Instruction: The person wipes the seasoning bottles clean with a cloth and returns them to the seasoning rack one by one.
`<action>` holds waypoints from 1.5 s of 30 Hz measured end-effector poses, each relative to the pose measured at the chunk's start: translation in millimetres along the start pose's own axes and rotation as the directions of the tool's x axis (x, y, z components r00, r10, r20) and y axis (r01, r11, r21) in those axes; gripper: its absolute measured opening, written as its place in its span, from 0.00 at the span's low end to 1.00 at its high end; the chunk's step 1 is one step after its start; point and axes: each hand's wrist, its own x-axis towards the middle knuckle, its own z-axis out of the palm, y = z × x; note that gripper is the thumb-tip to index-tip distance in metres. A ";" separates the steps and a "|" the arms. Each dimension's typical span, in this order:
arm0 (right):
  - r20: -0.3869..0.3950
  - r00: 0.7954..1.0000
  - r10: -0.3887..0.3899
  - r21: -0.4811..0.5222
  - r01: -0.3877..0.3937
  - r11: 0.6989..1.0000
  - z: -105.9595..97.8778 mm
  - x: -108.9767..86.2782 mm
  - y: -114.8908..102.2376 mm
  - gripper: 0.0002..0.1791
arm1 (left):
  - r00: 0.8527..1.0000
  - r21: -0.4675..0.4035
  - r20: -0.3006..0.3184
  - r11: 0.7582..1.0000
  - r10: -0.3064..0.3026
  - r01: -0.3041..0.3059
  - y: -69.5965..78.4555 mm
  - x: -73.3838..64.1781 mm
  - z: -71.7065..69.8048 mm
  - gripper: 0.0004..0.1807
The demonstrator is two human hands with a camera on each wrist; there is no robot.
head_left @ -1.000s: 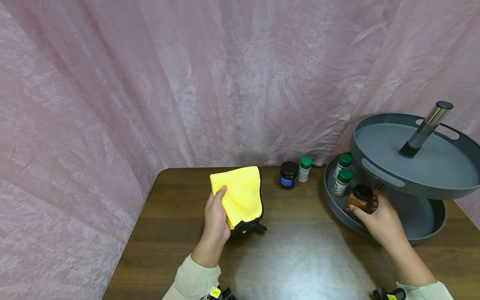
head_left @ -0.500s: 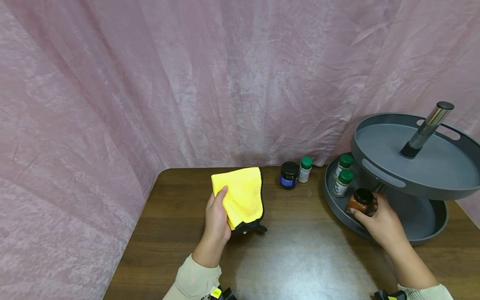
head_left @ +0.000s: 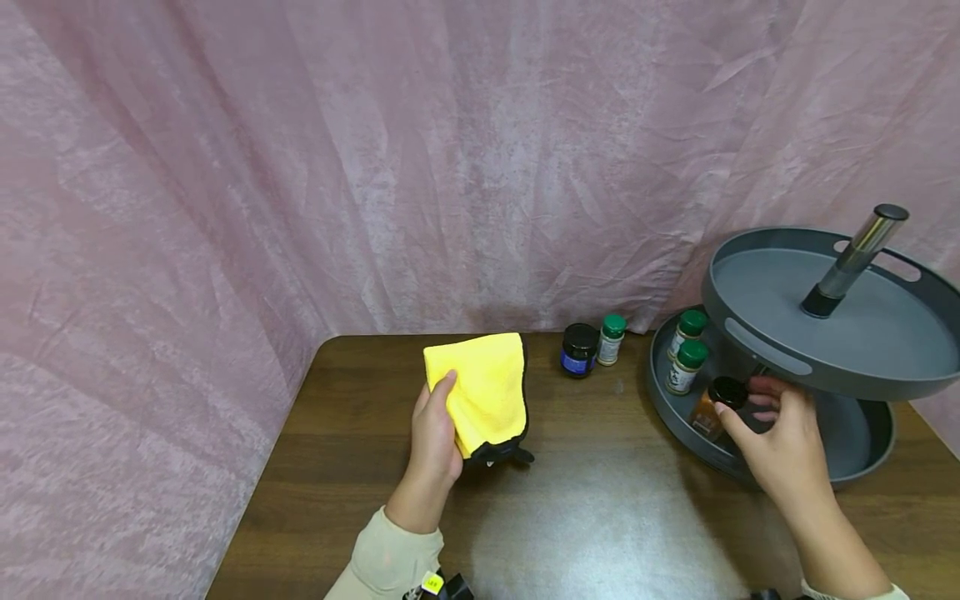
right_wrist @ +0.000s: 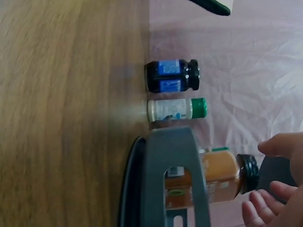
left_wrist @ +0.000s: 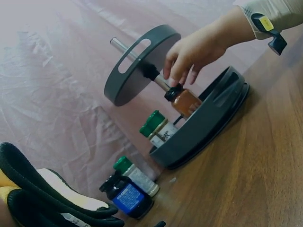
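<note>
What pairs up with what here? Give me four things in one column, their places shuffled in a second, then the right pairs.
Things:
1. yellow cloth
2. orange jar
3. blue-labelled jar
4. upper tray

Places:
A. on the tabletop, beside a green-capped bottle
B. above the lower tray, around the post
C. held in the left hand
D. in the lower tray, by the right hand

Pairs: 1-C, 2-D, 3-A, 4-B

Folded yellow cloth (head_left: 486,392), black-lidded orange jar (left_wrist: 186,102)
</note>
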 end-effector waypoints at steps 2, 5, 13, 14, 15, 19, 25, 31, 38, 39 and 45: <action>-0.022 1.000 0.006 0.014 -0.006 1.000 -0.2 -1.5 -4.3 0.32 | 1.000 0.001 -0.003 1.000 -0.003 0.003 0.5 0.0 0.3 0.19; -0.035 0.999 -0.004 0.029 0.005 1.000 0.1 -4.1 -11.8 0.30 | 1.000 0.004 -0.007 1.000 -0.005 0.005 1.2 -0.5 0.9 0.19; -0.005 0.990 -0.140 0.119 0.140 0.983 7.2 -7.8 -30.5 0.23 | 1.000 0.003 -0.022 1.000 -0.006 0.006 1.7 -1.5 1.8 0.18; 0.002 0.988 -0.152 0.133 0.150 0.980 9.0 -7.5 -32.9 0.23 | 1.000 0.003 -0.024 1.000 -0.006 0.006 1.5 -1.3 1.5 0.18; 0.009 0.987 -0.162 0.145 0.158 0.977 11.0 -7.4 -35.4 0.22 | 1.000 0.003 -0.024 1.000 -0.006 0.006 1.5 -1.3 1.5 0.18; 0.037 0.981 -0.189 0.190 0.179 0.965 21.3 -6.8 -42.9 0.20 | 1.000 0.000 -0.018 1.000 -0.004 0.004 1.0 -1.1 1.8 0.18; 0.092 0.969 -0.229 0.228 0.203 0.952 39.0 -3.0 -48.2 0.21 | 1.000 0.003 -0.012 1.000 -0.005 0.005 -0.8 -0.2 0.2 0.19; 0.171 0.961 -0.219 0.222 0.179 0.959 56.8 5.1 -52.1 0.25 | 1.000 0.007 -0.013 1.000 -0.011 0.011 -2.4 0.2 -0.1 0.20; 0.285 0.942 -0.176 0.249 0.104 0.963 81.5 17.0 -53.4 0.29 | 1.000 0.007 -0.007 1.000 -0.017 0.017 -5.4 0.9 -0.5 0.21; 0.299 0.939 -0.170 0.248 0.095 0.964 85.2 18.7 -52.9 0.29 | 1.000 0.007 -0.006 1.000 -0.019 0.019 -5.8 1.0 -0.4 0.21; 0.355 0.924 -0.139 0.258 0.046 0.965 105.6 27.8 -49.8 0.32 | 1.000 0.015 -0.006 1.000 -0.027 0.027 -7.1 1.8 -0.8 0.21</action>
